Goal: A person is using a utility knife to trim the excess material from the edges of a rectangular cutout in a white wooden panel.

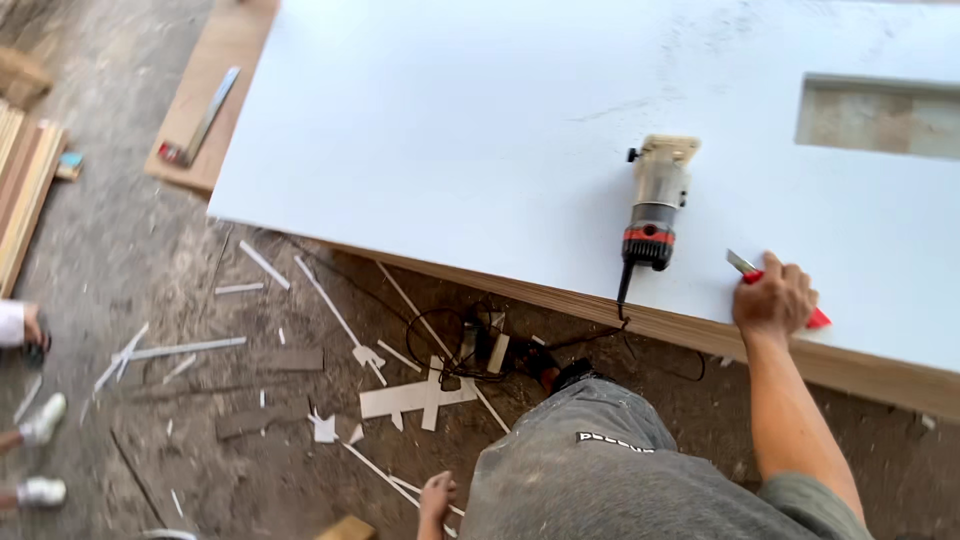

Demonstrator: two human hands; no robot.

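- Right hand (773,300), right of centre, is clenched around a red-handled utility knife (752,271), resting on the white board (450,130) near its lower edge.
- Left hand (437,497), bottom centre, hangs by the knee; I cannot tell its finger state.
- A trim router (655,205) lies on the board left of the knife.

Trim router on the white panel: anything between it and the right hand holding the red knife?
Head view: nothing lies there. Between the trim router and the right hand with the red knife is only bare white panel.
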